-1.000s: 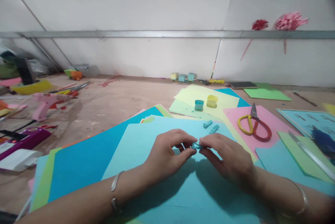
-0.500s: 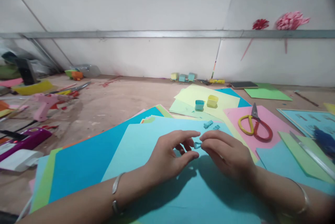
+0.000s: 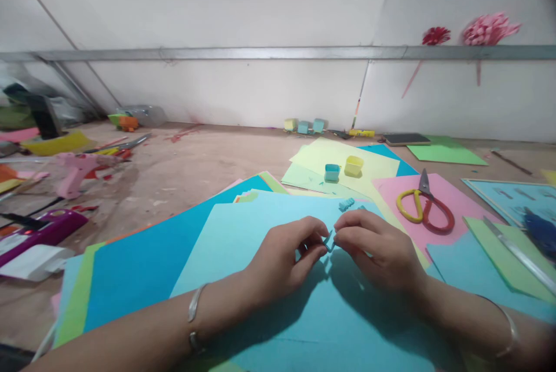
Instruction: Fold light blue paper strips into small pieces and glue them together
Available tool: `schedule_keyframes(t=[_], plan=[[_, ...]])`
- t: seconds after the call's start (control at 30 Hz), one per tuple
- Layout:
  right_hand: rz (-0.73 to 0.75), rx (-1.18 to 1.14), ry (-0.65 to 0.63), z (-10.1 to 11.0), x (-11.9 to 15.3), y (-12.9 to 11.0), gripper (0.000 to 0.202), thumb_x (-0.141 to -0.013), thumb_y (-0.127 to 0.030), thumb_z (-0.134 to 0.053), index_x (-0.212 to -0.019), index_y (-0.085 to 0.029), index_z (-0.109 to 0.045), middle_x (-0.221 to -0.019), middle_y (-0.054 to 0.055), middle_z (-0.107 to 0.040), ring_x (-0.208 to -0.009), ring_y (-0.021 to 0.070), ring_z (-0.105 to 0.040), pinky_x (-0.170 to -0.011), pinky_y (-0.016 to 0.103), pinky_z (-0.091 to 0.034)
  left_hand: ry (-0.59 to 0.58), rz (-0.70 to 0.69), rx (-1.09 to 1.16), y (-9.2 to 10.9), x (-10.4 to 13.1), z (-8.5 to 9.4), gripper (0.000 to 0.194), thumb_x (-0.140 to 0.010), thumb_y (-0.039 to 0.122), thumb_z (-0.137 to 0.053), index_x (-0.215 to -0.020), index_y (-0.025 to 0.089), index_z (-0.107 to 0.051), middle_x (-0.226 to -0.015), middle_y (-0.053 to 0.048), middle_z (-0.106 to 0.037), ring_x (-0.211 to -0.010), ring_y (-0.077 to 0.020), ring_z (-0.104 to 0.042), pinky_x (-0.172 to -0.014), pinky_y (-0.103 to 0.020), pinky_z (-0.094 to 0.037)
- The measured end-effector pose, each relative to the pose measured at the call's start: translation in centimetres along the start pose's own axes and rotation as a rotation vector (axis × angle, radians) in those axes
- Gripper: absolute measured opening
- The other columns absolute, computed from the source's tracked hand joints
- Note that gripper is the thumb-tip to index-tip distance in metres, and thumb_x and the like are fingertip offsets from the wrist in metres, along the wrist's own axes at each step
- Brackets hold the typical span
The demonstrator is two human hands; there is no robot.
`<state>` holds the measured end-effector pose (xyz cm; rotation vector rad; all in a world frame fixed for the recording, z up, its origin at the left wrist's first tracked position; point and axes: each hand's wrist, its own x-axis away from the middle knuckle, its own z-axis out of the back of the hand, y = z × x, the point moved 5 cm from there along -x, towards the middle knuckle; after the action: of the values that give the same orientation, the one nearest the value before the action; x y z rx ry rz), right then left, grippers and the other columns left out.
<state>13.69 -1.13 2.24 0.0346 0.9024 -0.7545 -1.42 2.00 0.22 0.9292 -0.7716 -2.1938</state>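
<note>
A small folded blue paper strip (image 3: pixel 330 242) is pinched between the fingertips of my left hand (image 3: pixel 290 250) and my right hand (image 3: pixel 379 249), above light blue sheets (image 3: pixel 234 233). Both hands hold it from opposite sides, and their shadows fall on the sheet. Just beyond my right fingers lies a little folded blue paper piece (image 3: pixel 346 204). Farther back, a small blue paper box (image 3: pixel 332 172) and a yellow one (image 3: pixel 353 166) stand on pale sheets.
Scissors (image 3: pixel 424 204) with yellow and red handles lie on pink paper at the right, near a knife (image 3: pixel 519 253). A pink glue gun (image 3: pixel 75 174) and purple power strip (image 3: pixel 47 233) are at the left.
My left fingers have closed onto the blue strip, which now shows as an open V shape. The view has shifted slightly.
</note>
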Motion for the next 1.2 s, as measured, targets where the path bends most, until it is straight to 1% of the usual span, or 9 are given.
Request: schedule_keyframes(t=[0.2,0.3,0.4,0.5,0.6,0.73,0.9,1.03,1.2], plan=[[-0.179,-0.213,-0.098,-0.4,0.0,0.9,0.011,-0.087,-0.011,-0.054,-0.084,-0.02,-0.06,-0.075,0.001,-0.065,-0.067,0.0132,-0.061,-0.06,0.024,-0.053,-0.023,-0.146,-0.098,0.6,0.1,0.1,0.016,-0.088,0.011,-0.049,-0.088,0.018,-0.064,-0.075,-0.002,-0.07,-0.063,-0.0115,-0.058,-0.061,-0.022,-0.046],[-0.241,-0.223,-0.097,-0.3,0.1,1.2,0.009,-0.085,-0.012,-0.056,-0.088,-0.02,-0.058,-0.075,0.0,-0.064,-0.064,0.0118,-0.06,-0.059,0.022,-0.053,-0.01,-0.132,-0.094,0.5,-0.1,0.3,0.016,-0.087,0.009,-0.05,-0.09,0.017,-0.064,-0.074,-0.002,-0.069,-0.062,-0.0114,-0.057,-0.061,-0.022,-0.046],[-0.211,-0.242,-0.107,-0.2,0.0,1.1,0.012,-0.085,-0.011,-0.054,-0.093,-0.02,-0.058,-0.076,0.0,-0.064,-0.065,0.0114,-0.059,-0.06,0.021,-0.052,-0.018,-0.106,-0.107,0.7,-0.2,0.4,0.014,-0.085,0.01,-0.052,-0.088,0.017,-0.064,-0.074,-0.002,-0.064,-0.063,-0.0126,-0.055,-0.06,-0.023,-0.045],[-0.216,-0.294,-0.137,-0.3,-0.1,1.0,0.013,-0.086,-0.012,-0.054,-0.095,-0.02,-0.058,-0.076,-0.001,-0.063,-0.065,0.0112,-0.059,-0.06,0.022,-0.051,-0.01,-0.114,-0.135,1.1,-0.1,0.8,0.011,-0.08,0.01,-0.056,-0.084,0.017,-0.064,-0.088,-0.007,-0.062,-0.078,-0.017,-0.058,-0.07,-0.029,-0.049],[-0.32,-0.414,-0.184,-0.6,0.0,1.3,0.012,-0.086,-0.014,-0.053,-0.094,-0.02,-0.059,-0.076,0.0,-0.062,-0.067,0.0123,-0.058,-0.061,0.023,-0.05,-0.016,-0.174,-0.106,1.5,-0.1,1.0,0.01,-0.078,0.009,-0.058,-0.082,0.017,-0.061,-0.104,-0.01,-0.063,-0.096,-0.0207,-0.059,-0.085,-0.035,-0.049],[-0.442,-0.561,-0.223,-1.1,0.2,1.5,0.01,-0.085,-0.016,-0.053,-0.092,-0.019,-0.06,-0.077,0.0,-0.06,-0.069,0.0129,-0.057,-0.062,0.025,-0.05,-0.082,-0.23,-0.019,1.5,-0.2,0.7,0.009,-0.078,0.009,-0.056,-0.082,0.017,-0.057,-0.097,-0.009,-0.067,-0.093,-0.0199,-0.06,-0.085,-0.034,-0.048],[-0.532,-0.589,-0.259,-1.4,0.5,1.9,0.012,-0.085,-0.019,-0.052,-0.094,-0.019,-0.06,-0.077,0.001,-0.058,-0.07,0.0135,-0.055,-0.063,0.027,-0.048,-0.126,-0.135,-0.058,0.9,-0.1,0.4,0.006,-0.083,0.015,-0.054,-0.084,0.016,-0.06,-0.079,-0.004,-0.065,-0.076,-0.0171,-0.058,-0.073,-0.031,-0.047],[-0.648,-0.646,-0.259,-1.7,0.6,2.6,0.009,-0.081,-0.021,-0.055,-0.088,-0.019,-0.059,-0.073,-0.001,-0.056,-0.065,0.0122,-0.054,-0.06,0.026,-0.047,-0.16,-0.025,-0.009,0.2,-0.2,0.1,0.01,-0.086,0.022,-0.056,-0.085,0.017,-0.064,-0.08,-0.003,-0.068,-0.073,-0.0154,-0.06,-0.071,-0.029,-0.046],[-0.731,-0.64,-0.225,-1.8,0.5,3.3,0.009,-0.079,-0.026,-0.059,-0.084,-0.019,-0.062,-0.078,0.001,-0.064,-0.071,0.0133,-0.061,-0.066,0.027,-0.051,-0.148,0.053,-0.005,-0.3,-0.5,-0.1,0.016,-0.087,0.025,-0.053,-0.079,0.017,-0.065,-0.077,-0.004,-0.067,-0.071,-0.0156,-0.058,-0.068,-0.029,-0.046]])
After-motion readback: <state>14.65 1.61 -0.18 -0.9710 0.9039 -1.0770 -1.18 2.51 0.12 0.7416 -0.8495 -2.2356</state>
